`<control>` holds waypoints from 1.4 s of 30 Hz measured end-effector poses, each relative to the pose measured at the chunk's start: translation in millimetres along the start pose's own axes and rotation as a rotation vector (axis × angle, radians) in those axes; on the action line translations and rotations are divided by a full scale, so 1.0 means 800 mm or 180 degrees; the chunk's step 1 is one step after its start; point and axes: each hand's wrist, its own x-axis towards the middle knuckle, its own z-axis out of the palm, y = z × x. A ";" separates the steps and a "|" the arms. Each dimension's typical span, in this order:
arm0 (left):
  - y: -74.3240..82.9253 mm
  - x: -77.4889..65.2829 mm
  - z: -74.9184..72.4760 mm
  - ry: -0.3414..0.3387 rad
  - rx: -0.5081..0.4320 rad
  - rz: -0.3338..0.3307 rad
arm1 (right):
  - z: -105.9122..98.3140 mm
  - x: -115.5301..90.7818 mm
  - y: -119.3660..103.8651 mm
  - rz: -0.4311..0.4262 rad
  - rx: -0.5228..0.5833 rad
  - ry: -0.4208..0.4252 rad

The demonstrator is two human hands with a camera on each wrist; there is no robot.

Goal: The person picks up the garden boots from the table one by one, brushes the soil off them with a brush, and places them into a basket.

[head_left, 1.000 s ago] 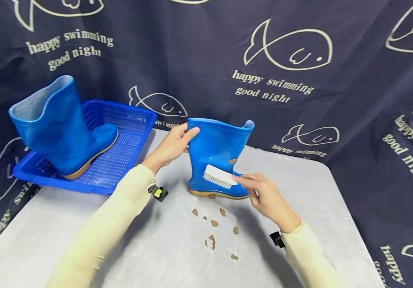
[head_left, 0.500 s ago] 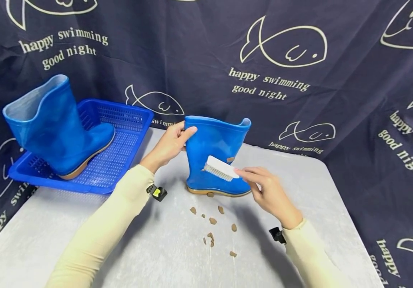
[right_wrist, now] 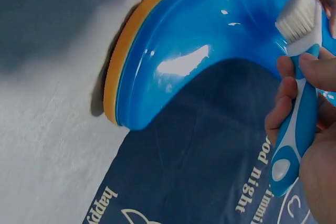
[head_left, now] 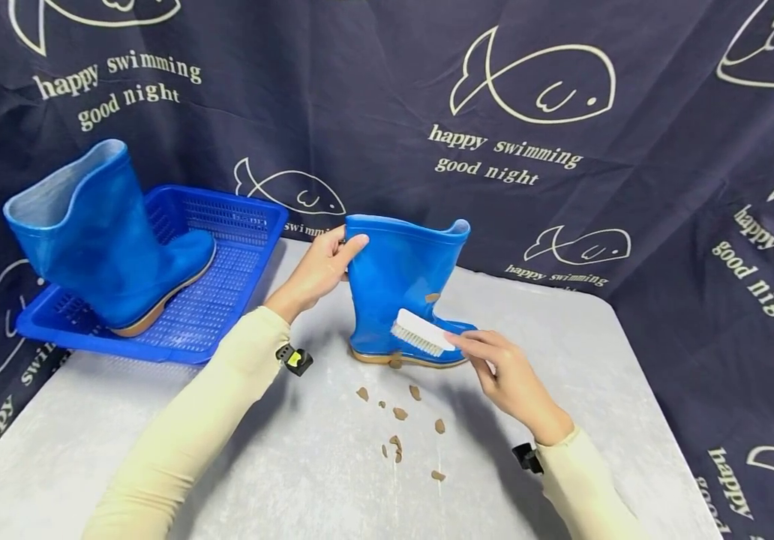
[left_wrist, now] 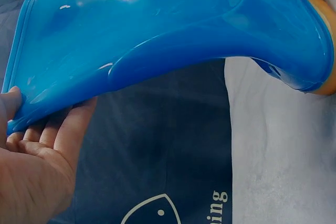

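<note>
A blue rain boot (head_left: 400, 262) with a tan sole stands upright on the table, toe to the right. My left hand (head_left: 322, 270) grips its upper back edge, the thumb (left_wrist: 11, 100) on the near face and the fingers curled behind. In my right hand (head_left: 511, 379) is a scrub brush (head_left: 423, 332); the right wrist view shows its blue-and-white handle (right_wrist: 299, 124) in my curled fingers. Its white bristles lie over the boot's ankle; whether they touch cannot be told. One brown clump (head_left: 432, 298) clings to the shaft, and another (head_left: 395, 361) sits at the sole.
Several brown mud-like bits (head_left: 400, 413) are scattered on the grey table (head_left: 292, 480) in front of the boot. At the left, a second blue boot (head_left: 117, 247) stands tilted in a blue plastic basket (head_left: 225, 300). A dark fish-print cloth (head_left: 387, 105) hangs behind the table.
The brush rose a little along the boot, then came down and slightly right toward the ankle with my right hand. My left hand keeps its grip. The head view has shifted slightly.
</note>
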 end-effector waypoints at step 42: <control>-0.002 0.026 -0.004 0.0157 0.0190 -0.0028 | -0.033 0.014 0.023 0.0352 -0.0015 0.0739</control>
